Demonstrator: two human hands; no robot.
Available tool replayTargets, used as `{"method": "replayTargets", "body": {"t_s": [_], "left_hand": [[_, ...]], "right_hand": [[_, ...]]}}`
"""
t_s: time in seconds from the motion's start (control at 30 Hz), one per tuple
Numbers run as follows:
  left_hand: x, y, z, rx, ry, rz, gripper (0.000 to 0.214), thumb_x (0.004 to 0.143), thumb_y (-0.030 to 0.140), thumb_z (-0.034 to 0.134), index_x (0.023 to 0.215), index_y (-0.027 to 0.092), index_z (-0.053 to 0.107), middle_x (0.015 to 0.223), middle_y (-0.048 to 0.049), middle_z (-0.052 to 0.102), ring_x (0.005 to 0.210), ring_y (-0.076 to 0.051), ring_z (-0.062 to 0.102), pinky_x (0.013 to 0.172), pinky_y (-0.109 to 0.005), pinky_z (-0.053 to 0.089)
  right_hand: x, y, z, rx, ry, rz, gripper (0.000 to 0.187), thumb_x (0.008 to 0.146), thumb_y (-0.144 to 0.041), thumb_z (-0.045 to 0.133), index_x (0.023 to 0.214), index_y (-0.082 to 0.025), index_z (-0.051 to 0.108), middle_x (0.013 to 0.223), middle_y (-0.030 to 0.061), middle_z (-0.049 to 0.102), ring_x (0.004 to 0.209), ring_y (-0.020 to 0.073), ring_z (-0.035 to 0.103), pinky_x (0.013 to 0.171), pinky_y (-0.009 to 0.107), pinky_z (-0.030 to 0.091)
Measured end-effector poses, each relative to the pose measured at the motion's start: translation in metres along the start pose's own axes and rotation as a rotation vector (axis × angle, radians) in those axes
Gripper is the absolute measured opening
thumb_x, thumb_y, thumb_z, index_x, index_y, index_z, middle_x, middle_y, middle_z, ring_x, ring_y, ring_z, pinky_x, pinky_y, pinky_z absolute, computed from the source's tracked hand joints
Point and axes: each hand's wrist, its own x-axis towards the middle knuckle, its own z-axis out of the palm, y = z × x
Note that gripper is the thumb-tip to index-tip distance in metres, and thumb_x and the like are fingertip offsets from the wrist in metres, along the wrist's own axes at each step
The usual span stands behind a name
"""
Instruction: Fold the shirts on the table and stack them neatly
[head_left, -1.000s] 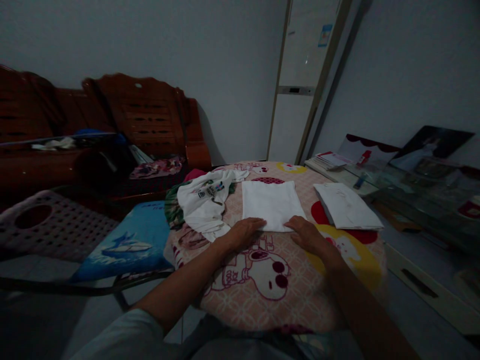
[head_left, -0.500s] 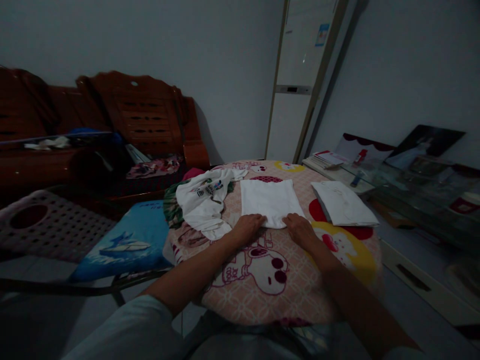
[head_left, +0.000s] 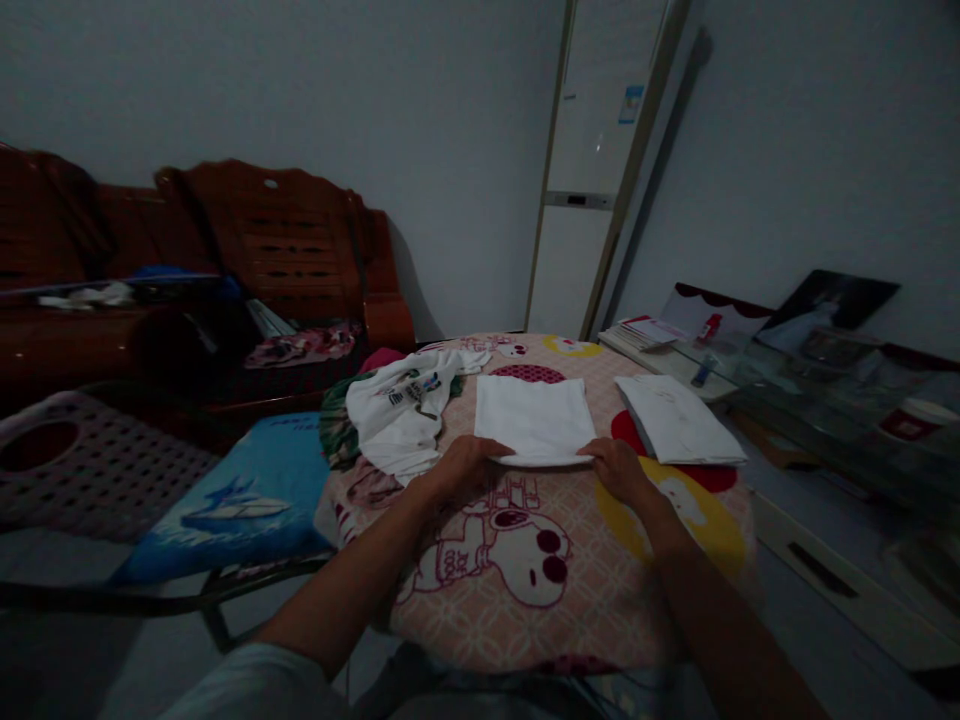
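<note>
A folded white garment (head_left: 534,415) lies flat near the middle of the round table, its exact kind not clear. My left hand (head_left: 469,462) pinches its near left corner, and my right hand (head_left: 616,466) pinches the near right corner. Between them the near edge is pulled straight. To the right rests another folded white garment (head_left: 679,420). At the left is a loose white shirt (head_left: 397,412) with a dark print, lying crumpled over green and pinkish clothes.
A pink patterned cloth (head_left: 457,625) with cartoon figures covers the table (head_left: 600,640). On the left stand a chair with a blue cushion (head_left: 240,500) and a wooden sofa (head_left: 277,250). A glass-topped cabinet (head_left: 795,380) is at the right, a tall white air conditioner (head_left: 574,260) behind.
My hands have moved apart to the near corners of the folded white garment. Its near edge, rumpled before, is now stretched straight. The view has tilted slightly upward.
</note>
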Motion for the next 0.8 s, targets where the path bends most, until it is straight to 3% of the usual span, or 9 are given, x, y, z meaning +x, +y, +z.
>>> {"method": "replayTargets", "body": {"t_s": [0.13,0.23,0.3,0.4,0.53,0.67,0.8], "left_hand": [[-0.011,0.004,-0.018,-0.37,-0.111,-0.051,0.039,0.074,0.012,0.054,0.104,0.019,0.077,0.098,-0.0038,0.077,0.091,-0.021,0.069,0.085,-0.028,0.052],[-0.016,0.005,-0.027,-0.609,-0.257,-0.048,0.033,0.079,0.029,0.061,0.105,0.016,0.076,0.09,-0.0077,0.076,0.081,-0.02,0.069,0.074,-0.027,0.053],[-0.012,0.0,-0.032,-0.677,-0.263,-0.054,0.038,0.082,0.042,0.062,0.102,0.013,0.075,0.085,-0.0101,0.075,0.075,-0.019,0.068,0.071,-0.028,0.053],[0.012,-0.017,-0.036,-0.591,-0.09,-0.142,0.042,0.084,0.047,0.06,0.102,0.012,0.072,0.088,-0.0106,0.074,0.076,-0.019,0.068,0.07,-0.029,0.053],[0.056,-0.05,-0.031,-0.151,0.195,-0.338,0.04,0.08,0.029,0.064,0.116,0.014,0.065,0.109,-0.0111,0.071,0.096,-0.021,0.065,0.082,-0.029,0.05],[0.089,-0.076,-0.017,0.038,0.234,-0.572,0.043,0.081,0.025,0.064,0.121,0.011,0.059,0.116,-0.015,0.068,0.105,-0.024,0.063,0.088,-0.031,0.047],[0.11,-0.093,-0.009,0.011,0.268,-0.611,0.044,0.077,0.027,0.067,0.118,0.013,0.058,0.12,-0.0145,0.066,0.108,-0.024,0.063,0.086,-0.028,0.046]], "right_hand": [[-0.008,0.0,-0.019,0.371,-0.217,0.046,0.036,0.07,-0.01,0.05,0.089,-0.019,0.079,0.084,0.0045,0.077,0.077,0.0193,0.068,0.073,0.029,0.051],[-0.014,0.003,-0.029,0.623,-0.389,0.139,0.025,0.076,-0.024,0.058,0.089,-0.016,0.078,0.075,0.0049,0.075,0.065,0.0156,0.065,0.058,0.023,0.047],[-0.013,0.007,-0.028,0.737,-0.411,0.221,0.029,0.079,-0.038,0.062,0.083,-0.013,0.076,0.068,0.0062,0.073,0.055,0.0132,0.062,0.05,0.021,0.044],[-0.003,0.016,-0.019,0.844,-0.204,0.34,0.037,0.075,-0.049,0.067,0.075,-0.012,0.071,0.061,0.0056,0.069,0.046,0.0103,0.055,0.042,0.02,0.04],[0.02,0.028,-0.004,0.944,0.126,0.465,0.035,0.068,-0.037,0.074,0.094,-0.014,0.07,0.07,0.0051,0.072,0.057,0.013,0.063,0.052,0.022,0.05],[0.043,0.039,0.004,0.876,0.2,0.494,0.039,0.068,-0.028,0.069,0.105,-0.016,0.068,0.088,0.0062,0.075,0.079,0.0164,0.069,0.07,0.026,0.055],[0.065,0.05,0.013,0.686,0.211,0.525,0.037,0.068,-0.026,0.061,0.103,-0.016,0.069,0.092,0.0071,0.075,0.082,0.0182,0.07,0.069,0.026,0.055]]}}
